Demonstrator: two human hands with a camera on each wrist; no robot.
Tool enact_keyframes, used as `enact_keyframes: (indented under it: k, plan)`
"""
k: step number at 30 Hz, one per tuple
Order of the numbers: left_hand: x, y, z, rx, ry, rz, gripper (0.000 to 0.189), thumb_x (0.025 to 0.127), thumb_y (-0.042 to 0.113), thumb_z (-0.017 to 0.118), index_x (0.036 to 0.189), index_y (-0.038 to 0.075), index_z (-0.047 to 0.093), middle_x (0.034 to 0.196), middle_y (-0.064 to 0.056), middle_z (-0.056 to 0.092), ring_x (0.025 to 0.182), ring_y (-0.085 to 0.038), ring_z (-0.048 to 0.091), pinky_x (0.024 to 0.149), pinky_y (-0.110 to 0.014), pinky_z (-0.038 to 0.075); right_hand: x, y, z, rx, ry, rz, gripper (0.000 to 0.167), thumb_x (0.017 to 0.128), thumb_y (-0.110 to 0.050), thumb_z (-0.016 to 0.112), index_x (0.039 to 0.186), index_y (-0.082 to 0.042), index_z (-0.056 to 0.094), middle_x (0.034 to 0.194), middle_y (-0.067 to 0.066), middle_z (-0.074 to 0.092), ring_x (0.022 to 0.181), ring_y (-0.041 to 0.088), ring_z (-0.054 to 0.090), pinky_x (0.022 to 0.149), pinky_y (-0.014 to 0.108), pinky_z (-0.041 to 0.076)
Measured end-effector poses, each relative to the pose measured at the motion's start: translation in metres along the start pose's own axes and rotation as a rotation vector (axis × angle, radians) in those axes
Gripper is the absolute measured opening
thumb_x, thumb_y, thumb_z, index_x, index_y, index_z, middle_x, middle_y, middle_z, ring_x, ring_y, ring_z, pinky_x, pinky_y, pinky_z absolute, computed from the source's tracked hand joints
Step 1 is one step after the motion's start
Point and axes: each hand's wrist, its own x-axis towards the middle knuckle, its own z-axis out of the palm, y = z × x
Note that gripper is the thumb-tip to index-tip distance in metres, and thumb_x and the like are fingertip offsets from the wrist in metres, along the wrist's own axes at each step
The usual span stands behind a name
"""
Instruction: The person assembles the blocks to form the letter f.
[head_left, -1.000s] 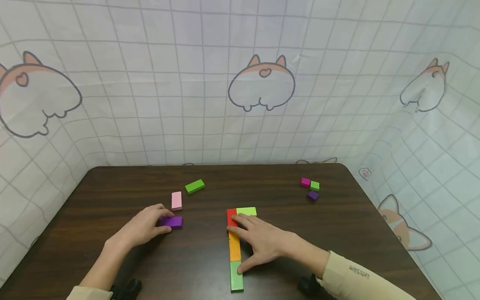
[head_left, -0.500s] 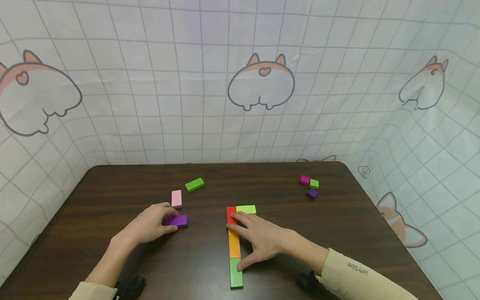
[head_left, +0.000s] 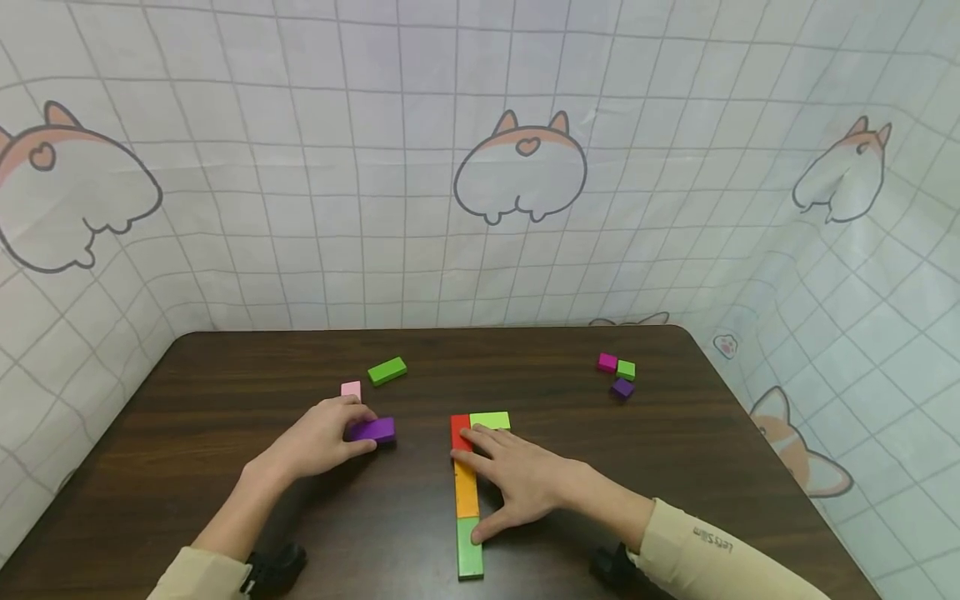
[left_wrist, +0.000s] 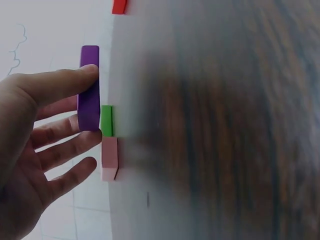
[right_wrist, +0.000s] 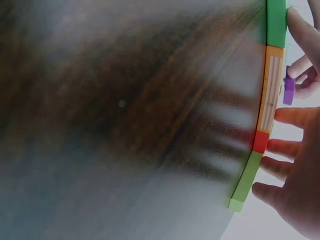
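My left hand (head_left: 318,437) pinches a purple block (head_left: 377,430) between thumb and fingers. In the left wrist view this purple block (left_wrist: 89,107) stands clear of the tabletop. My right hand (head_left: 521,479) spreads over a line of blocks, its fingertips on the red block (head_left: 459,423) and its thumb at the green block (head_left: 470,558). Between these two lies an orange block (head_left: 467,496). A yellow-green block (head_left: 491,419) juts right from the red one, forming a corner. Along the line in the right wrist view, the orange block (right_wrist: 270,90) shows pale stripes on its side.
Behind my left hand lie a pink block (head_left: 351,388), partly covered, and a bright green block (head_left: 387,371). Toward the back right sit small magenta (head_left: 607,362), green (head_left: 626,370) and dark purple cubes (head_left: 622,389). A white grid-patterned cloth (head_left: 300,208) hangs behind the dark table (head_left: 247,367).
My left hand has moved right and slightly away from me with the purple block, which has risen off the table. It now overlaps the pink block. My right hand stays in place.
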Motion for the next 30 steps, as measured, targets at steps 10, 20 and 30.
enact_keyframes:
  k: [10, 20, 30]
  plan:
    - [0.013, 0.014, 0.011, -0.035, -0.014, 0.036, 0.025, 0.088, 0.021, 0.083, 0.107, 0.007, 0.075, 0.098, 0.004, 0.064, 0.085, -0.011, 0.057, 0.077, -0.034, 0.053, 0.000, -0.002, 0.001, 0.017, 0.006, -0.001, 0.105, 0.085, -0.080, 0.059, 0.164, -0.018, 0.028, 0.169, 0.012, 0.016, 0.156, 0.029, 0.013, 0.121, 0.050, 0.019]
    - [0.031, 0.028, 0.017, -0.050, -0.013, 0.037, 0.028, 0.088, 0.024, 0.084, 0.109, 0.009, 0.075, 0.099, 0.004, 0.064, 0.083, -0.011, 0.058, 0.078, -0.033, 0.054, -0.002, -0.005, 0.000, 0.017, -0.001, 0.015, 0.106, 0.085, -0.082, 0.058, 0.164, -0.018, 0.028, 0.170, 0.012, 0.016, 0.156, 0.029, 0.012, 0.121, 0.053, 0.019]
    - [0.044, 0.036, 0.020, -0.037, -0.022, 0.063, 0.028, 0.088, 0.024, 0.084, 0.109, 0.009, 0.075, 0.101, 0.003, 0.065, 0.084, -0.011, 0.059, 0.078, -0.033, 0.054, -0.002, -0.007, 0.001, 0.014, -0.007, 0.032, 0.106, 0.085, -0.082, 0.056, 0.164, -0.020, 0.027, 0.170, 0.012, 0.015, 0.156, 0.027, 0.011, 0.120, 0.056, 0.018]
